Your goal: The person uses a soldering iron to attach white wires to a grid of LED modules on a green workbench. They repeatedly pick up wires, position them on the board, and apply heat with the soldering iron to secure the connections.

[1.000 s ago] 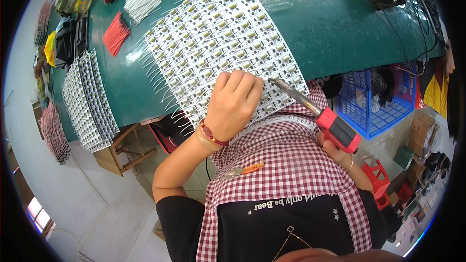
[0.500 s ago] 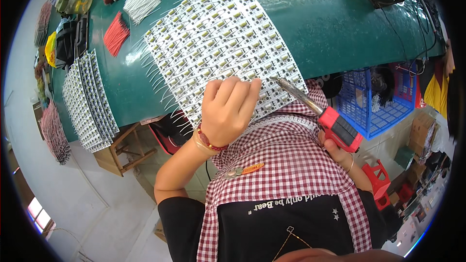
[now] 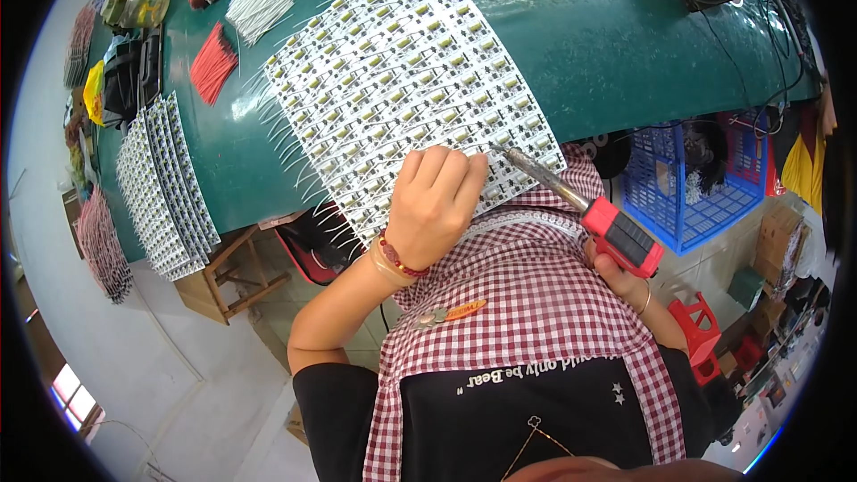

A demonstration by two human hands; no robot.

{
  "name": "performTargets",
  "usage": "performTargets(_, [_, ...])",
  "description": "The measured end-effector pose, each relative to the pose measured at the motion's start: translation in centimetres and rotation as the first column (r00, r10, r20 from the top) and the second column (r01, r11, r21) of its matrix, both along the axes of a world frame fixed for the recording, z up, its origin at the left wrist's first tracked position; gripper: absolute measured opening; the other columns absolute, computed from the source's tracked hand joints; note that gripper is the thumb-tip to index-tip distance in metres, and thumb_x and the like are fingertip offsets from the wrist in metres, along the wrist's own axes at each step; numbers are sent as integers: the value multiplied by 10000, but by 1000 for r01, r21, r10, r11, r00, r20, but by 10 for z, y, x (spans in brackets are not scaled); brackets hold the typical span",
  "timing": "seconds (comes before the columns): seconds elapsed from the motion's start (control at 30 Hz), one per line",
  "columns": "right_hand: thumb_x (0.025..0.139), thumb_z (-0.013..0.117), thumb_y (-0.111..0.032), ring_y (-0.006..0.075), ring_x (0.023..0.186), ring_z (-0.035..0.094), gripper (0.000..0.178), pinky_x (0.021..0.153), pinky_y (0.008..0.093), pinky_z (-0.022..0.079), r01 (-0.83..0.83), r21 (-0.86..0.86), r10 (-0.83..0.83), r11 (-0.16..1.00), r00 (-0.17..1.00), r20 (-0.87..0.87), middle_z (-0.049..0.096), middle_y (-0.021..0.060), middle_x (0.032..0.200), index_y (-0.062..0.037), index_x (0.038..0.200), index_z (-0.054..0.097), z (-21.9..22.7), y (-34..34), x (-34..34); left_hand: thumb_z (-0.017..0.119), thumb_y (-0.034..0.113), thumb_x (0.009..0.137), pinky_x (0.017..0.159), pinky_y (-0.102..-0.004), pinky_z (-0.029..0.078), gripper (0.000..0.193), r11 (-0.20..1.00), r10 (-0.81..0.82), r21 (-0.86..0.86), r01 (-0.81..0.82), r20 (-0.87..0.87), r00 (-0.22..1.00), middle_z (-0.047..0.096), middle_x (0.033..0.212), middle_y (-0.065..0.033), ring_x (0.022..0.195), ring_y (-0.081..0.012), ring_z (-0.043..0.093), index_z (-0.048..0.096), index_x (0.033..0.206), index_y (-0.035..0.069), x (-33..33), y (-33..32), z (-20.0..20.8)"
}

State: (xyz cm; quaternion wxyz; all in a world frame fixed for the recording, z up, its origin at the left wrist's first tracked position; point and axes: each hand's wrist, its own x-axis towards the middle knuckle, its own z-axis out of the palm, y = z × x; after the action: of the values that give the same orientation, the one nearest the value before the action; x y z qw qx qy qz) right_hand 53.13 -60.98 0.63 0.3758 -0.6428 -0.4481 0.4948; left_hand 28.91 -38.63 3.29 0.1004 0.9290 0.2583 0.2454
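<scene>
Over white circuit-board panel [image 3: 393, 80], left hand [image 3: 437, 195] bunched, hold unclear; right hand [image 3: 616, 275] clamped on red-handled soldering iron [image 3: 602, 220]; slip could burn left.

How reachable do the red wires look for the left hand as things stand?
Probably yes: the red wires lie uncovered on the green table, though the left hand would have to pass the sheet of circuit boards between them.

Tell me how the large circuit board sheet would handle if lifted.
The sheet is probably stiff: its near corner juts past the green table without visible droop. Curved, thin white wires fringing its left side would likely flop or snag.
</scene>
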Motion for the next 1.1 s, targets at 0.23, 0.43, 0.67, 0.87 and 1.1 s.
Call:
performTargets(0.23, [804, 709, -245, 260, 630, 592, 208, 551, 354, 443, -38, 32, 36, 999, 997, 63, 603, 84, 747, -48, 798, 641, -8, 0, 1, 681, -15, 711, 620, -335, 412, 254, 1000, 9, -23, -9, 7, 1000, 447, 740, -54, 704, -213, 506, 676, 964, -1, -1, -3, -2])
performTargets(0.43, [797, 706, -242, 265, 623, 590, 217, 555, 347, 447, -9, 26, 10, 1000, 1000, -16, 607, 88, 743, -40, 787, 627, 1, 1, 2, 635, 40, 730, 657, -330, 452, 265, 999, -13, -30, 12, -42, 999, 484, 803, -81, 775, -225, 530, 648, 983, -38, -2, -4, 1])
performTargets(0.67, [782, 710, -227, 266, 647, 606, 209, 571, 356, 461, 15, -2, -15, 1000, 1000, -28, 624, 93, 764, -33, 814, 640, 2, 3, 2, 638, 38, 730, 652, -330, 448, 258, 1000, -12, -1, 12, -52, 999, 486, 793, -81, 763, -223, 529, 649, 975, -42, -2, -3, 0])
performTargets(0.87, [781, 717, -217, 263, 675, 623, 205, 580, 360, 472, -12, 73, 4, 997, 994, 112, 639, 83, 782, -37, 852, 653, -9, -4, -1, 630, 38, 722, 652, -327, 447, 262, 1000, -17, -5, 17, -51, 999, 501, 810, -80, 757, -218, 522, 645, 970, -46, -1, -3, 1])
performTargets(1.1, [797, 709, -235, 255, 634, 595, 214, 564, 354, 462, 7, 6, -7, 1000, 1000, -2, 603, 77, 747, -41, 808, 622, 7, 1, 0, 649, -7, 687, 617, -341, 421, 288, 1000, -5, -15, 5, -8, 1000, 447, 745, -72, 710, -229, 503, 663, 974, -26, 4, -5, 2])
